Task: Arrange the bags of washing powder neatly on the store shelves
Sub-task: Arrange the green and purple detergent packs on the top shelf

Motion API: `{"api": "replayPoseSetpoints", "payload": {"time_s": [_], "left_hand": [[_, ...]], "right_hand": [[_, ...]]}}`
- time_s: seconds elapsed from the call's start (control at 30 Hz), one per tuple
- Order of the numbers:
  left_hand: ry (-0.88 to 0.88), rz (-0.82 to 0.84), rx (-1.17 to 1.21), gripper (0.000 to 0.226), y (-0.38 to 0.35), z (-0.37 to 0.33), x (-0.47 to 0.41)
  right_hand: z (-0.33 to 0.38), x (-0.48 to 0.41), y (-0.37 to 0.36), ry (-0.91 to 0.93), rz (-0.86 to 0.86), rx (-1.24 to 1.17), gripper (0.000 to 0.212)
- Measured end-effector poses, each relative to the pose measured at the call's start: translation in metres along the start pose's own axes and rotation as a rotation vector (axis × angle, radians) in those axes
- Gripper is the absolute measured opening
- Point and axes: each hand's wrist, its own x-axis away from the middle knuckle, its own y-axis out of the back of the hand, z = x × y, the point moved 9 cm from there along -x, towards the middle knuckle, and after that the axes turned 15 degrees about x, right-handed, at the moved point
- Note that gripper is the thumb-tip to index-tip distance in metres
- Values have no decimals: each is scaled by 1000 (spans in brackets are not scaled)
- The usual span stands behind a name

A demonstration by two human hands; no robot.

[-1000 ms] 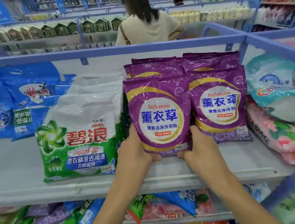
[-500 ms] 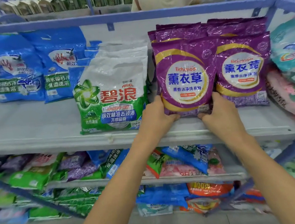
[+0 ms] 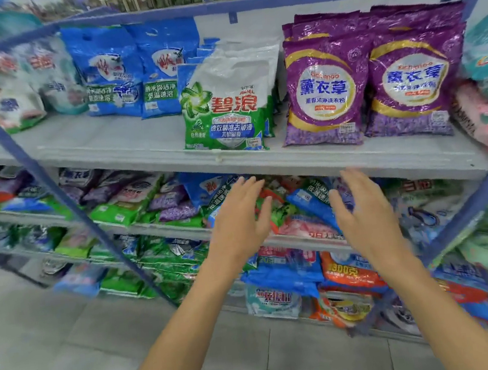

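Step in hand: by my reading, a reach for the next bag; neither hand touches the tidy upper row, and both point at the heap below it.
Left hand [image 3: 237, 216]: empty, fingers straight and spread wide, held in front of the middle shelf [image 3: 155, 226], just under the lip of the upper shelf [image 3: 109, 146].
Right hand [image 3: 362, 210]: empty too, fingers splayed, palm turned toward the left one (slightly blurred).
Purple bags [image 3: 326, 91]: two front bags upright and side by side on the upper shelf, labels facing out, more ranked behind them.
Green and white bag [image 3: 227, 110]: upright just beside the purple ones, with others stacked behind.
Blue bags [image 3: 130, 72]: further left on the same shelf, leaning against the back.
Jumbled bags [image 3: 315, 203]: mixed colours lying flat and overlapping on the middle shelf, directly ahead of both hands.
Next move calls for: choosing one bag from the heap, taking it by both sides so the loose powder does not slump, then standing it with its own kind.
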Motion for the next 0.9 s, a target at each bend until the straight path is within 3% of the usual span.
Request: {"api": "replayPoseSetpoints", "payload": {"time_s": [0.43,0.9], "left_hand": [[414,-33,-149,47,55,131,184],[453,-82,-150,44,177,269,168]], "right_hand": [[44,123,-118,52,364,-35,56],[211,88,-225,5,444,-93,54]]}}
